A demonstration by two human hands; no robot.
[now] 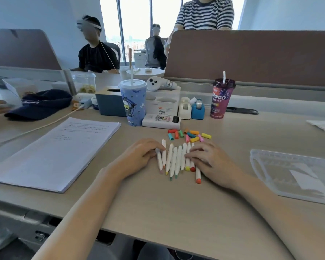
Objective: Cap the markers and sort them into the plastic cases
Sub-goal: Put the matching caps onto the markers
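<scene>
Bright, even daylight from the windows [135, 25] at twelve o'clock, blown out to near white. Soft, faint shadows under the hands on the desk [158, 212]. Mild glare on the clear plastic case [289, 175] at three o'clock. Strong wide-angle bending toward the edges, partitions curved. Overall slightly soft; print on the paper stack [60, 152] at nine o'clock unreadable.

"meco" on purple drink cup [220, 98].
</scene>
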